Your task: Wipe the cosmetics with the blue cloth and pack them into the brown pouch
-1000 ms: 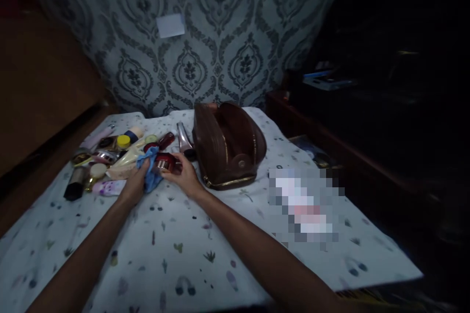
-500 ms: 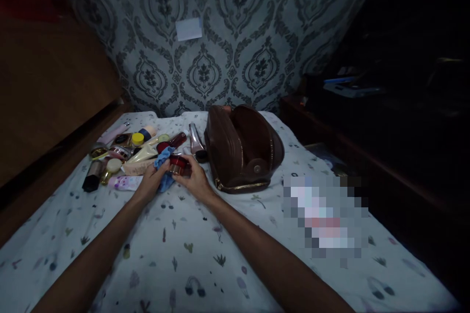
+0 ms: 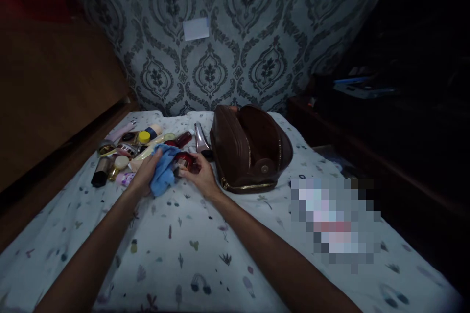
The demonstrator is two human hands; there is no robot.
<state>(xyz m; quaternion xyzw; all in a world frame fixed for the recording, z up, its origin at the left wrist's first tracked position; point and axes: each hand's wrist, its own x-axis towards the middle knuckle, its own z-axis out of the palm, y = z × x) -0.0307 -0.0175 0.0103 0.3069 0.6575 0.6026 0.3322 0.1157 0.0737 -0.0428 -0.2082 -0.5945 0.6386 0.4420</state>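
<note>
My left hand [image 3: 148,172] is closed on a blue cloth [image 3: 163,172], which hangs spread out beside a small red jar [image 3: 184,160]. That jar, with a shiny band round it, is gripped by the fingers of my right hand [image 3: 201,176]. Cloth and jar are close together; whether they touch, I cannot tell. Behind and left of my hands lie several cosmetics, among them a yellow-lidded jar [image 3: 144,137], a dark red bottle [image 3: 184,139] and a purple-and-white tube [image 3: 125,179]. Part of the pile is hidden by my left hand and the cloth.
An unzipped brown toiletry bag [image 3: 235,156] stands just right of my hands. Beside it lies a silvery tube [image 3: 200,138] with a dark cap. A pixelated patch covers something on the printed sheet [image 3: 227,274] at right. A wooden panel [image 3: 55,83] borders the left side.
The blue cloth, bunched against the jar before, now hangs wider from my left hand. My left hand has drawn slightly away from the jar. The whole view has shifted a little.
</note>
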